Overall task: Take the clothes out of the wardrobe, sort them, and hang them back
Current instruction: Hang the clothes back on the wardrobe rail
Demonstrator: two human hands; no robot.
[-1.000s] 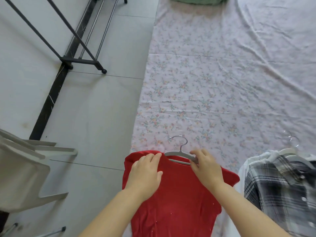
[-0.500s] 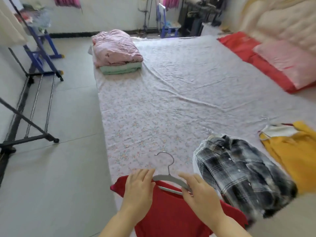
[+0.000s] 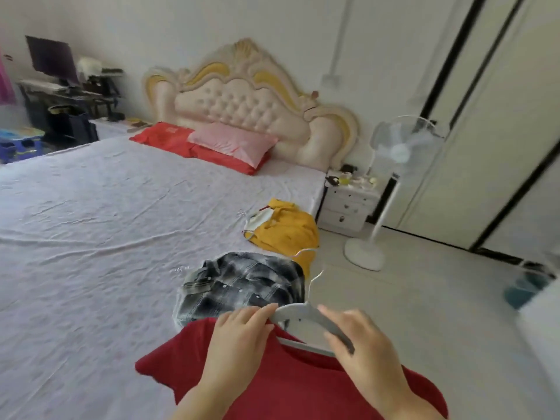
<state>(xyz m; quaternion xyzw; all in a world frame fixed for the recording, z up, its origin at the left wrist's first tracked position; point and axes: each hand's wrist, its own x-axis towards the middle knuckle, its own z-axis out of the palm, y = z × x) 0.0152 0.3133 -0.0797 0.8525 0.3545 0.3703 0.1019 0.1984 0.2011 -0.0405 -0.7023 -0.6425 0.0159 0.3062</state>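
At the bed [image 3: 91, 225] edge: left hand [image 3: 239, 339] is pinching red T-shirt [image 3: 272, 389]; right hand [image 3: 362, 347] is gripping grey hanger [image 3: 304, 312]. Level hanger advised.

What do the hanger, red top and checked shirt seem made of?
The hanger looks matte grey plastic, by its smooth moulded arms; its thin shiny hook looks like metal wire. The red top is matte knit, probably cotton jersey; it drapes limply. The checked shirt is woven cloth, perhaps flannel, by its plaid.
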